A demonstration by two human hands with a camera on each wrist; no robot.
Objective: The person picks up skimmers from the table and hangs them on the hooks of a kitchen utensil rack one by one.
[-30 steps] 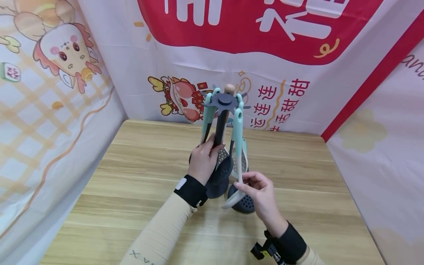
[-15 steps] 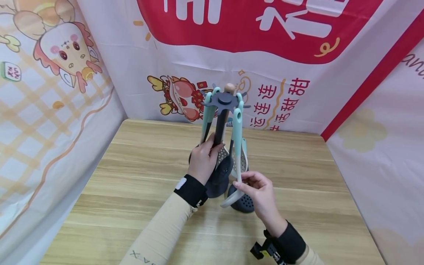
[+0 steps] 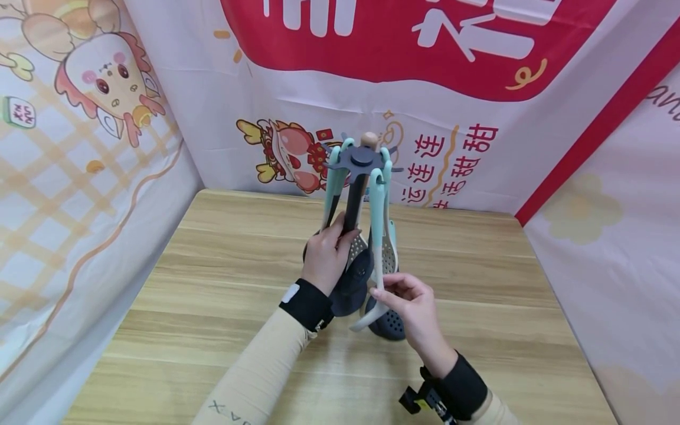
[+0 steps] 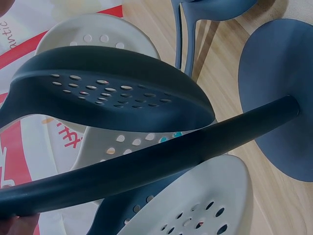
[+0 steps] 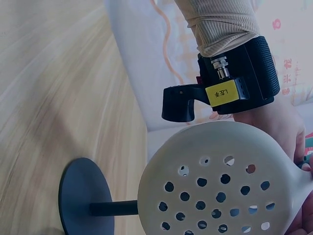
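Observation:
A dark utensil rack (image 3: 362, 156) stands upright on the table, mint-handled utensils hanging around it. My left hand (image 3: 326, 257) grips its pole (image 4: 146, 159) about midway up. Between thumb and fingers, my right hand (image 3: 411, 307) pinches a pale skimmer (image 3: 378, 260) low on its stem. That skimmer's mint handle end is up at the rack's front hook, and its round perforated head (image 5: 210, 142) hides part of the pole in the right wrist view. Behind it hangs a dark perforated skimmer (image 3: 388, 324); a dark ladle (image 3: 347, 301) hangs by my left wrist.
The rack's round dark base (image 4: 274, 63) rests on the wooden table (image 3: 212, 295). Printed cloth (image 3: 202, 88) walls the table at the back and both sides. More pale and dark perforated heads (image 4: 98, 36) crowd around the pole.
My right hand has shifted slightly left, taking the pale skimmer with it; its handle end has moved left and a little up, closer to the rack. My left hand keeps its grip.

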